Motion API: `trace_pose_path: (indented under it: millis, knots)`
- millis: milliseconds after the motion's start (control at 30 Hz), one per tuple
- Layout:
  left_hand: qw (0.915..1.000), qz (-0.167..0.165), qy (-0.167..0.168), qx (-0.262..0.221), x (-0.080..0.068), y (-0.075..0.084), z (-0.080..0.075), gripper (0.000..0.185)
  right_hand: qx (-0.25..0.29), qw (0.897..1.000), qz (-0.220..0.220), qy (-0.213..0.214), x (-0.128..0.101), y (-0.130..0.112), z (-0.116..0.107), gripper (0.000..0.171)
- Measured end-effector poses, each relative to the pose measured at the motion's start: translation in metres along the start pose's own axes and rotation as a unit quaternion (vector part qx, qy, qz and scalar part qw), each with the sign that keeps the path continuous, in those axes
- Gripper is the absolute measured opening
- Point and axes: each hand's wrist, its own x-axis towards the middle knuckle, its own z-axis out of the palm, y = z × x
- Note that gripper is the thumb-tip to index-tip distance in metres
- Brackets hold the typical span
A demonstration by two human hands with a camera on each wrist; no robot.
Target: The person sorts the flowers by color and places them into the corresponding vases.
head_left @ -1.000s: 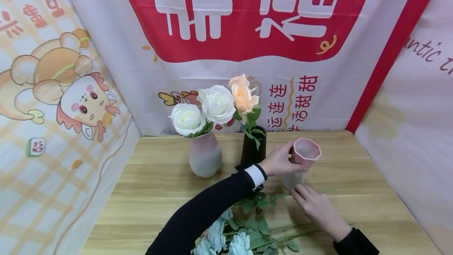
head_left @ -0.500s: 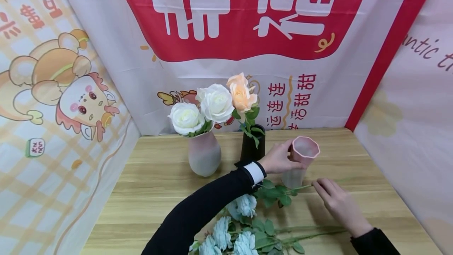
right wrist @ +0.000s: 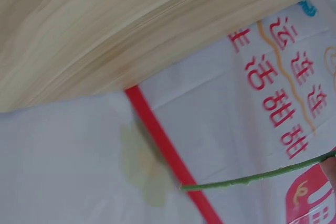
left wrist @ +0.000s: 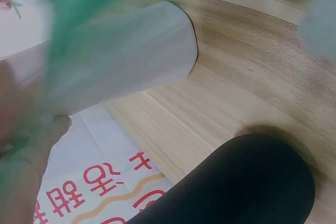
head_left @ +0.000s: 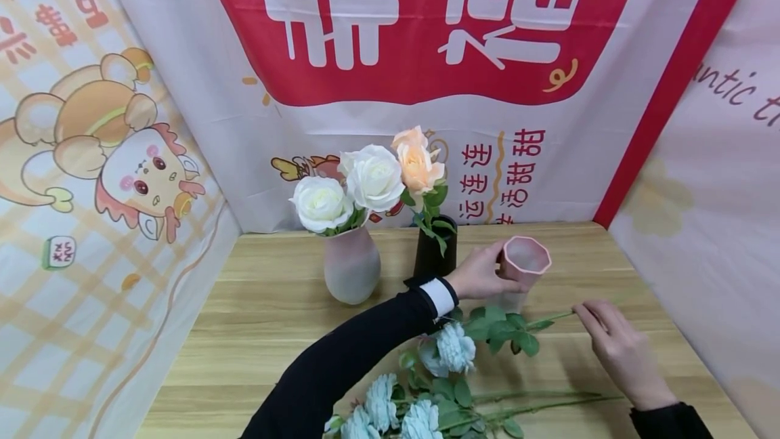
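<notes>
On the table (head_left: 274,330), left hand (head_left: 481,275) grips vase (head_left: 523,269), right hand (head_left: 621,351) pinches stem (head_left: 551,319).

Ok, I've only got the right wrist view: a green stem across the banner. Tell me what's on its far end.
Observer: A pale blue flower heads the stem that the right hand pinches; it lies close to the left sleeve.
Operator: Now say what the left hand is doing.
Observer: The left hand grips the pink vase just below its rim.
Operator: Check what's inside that vase.
Observer: From the head view, nothing shows in its open mouth.
</notes>
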Motion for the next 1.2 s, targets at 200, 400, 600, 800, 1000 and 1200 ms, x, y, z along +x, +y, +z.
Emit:
trace_pose_path:
  millis: [200,400,600,800,1000,1200]
  knots:
    - [0.9998,0.005,-0.001,-0.020,0.000,-0.003,0.000,0.077,-0.014,0.998,0.028,0.052,0.003,0.005,-0.009,0.037]
    - [1.0000,0.003,0.000,-0.004,0.000,-0.002,0.000,0.078,-0.016,0.996,0.032,0.088,0.011,0.006,-0.011,0.033]
    - [0.9999,0.006,0.004,-0.008,-0.002,0.000,-0.002,0.077,-0.009,0.993,0.052,0.107,0.019,0.007,-0.009,0.032]
    - [0.9997,0.004,0.004,-0.022,-0.003,-0.003,-0.002,0.080,-0.017,0.992,0.074,0.100,0.026,0.007,-0.008,0.036]
    - [0.9991,-0.023,0.005,-0.034,0.002,-0.008,0.005,0.079,-0.027,0.989,0.104,0.102,0.031,0.005,-0.008,0.038]
    - [0.9254,-0.074,-0.042,-0.369,-0.003,-0.006,0.005,0.044,-0.017,0.986,0.134,0.095,0.038,0.007,-0.007,0.039]
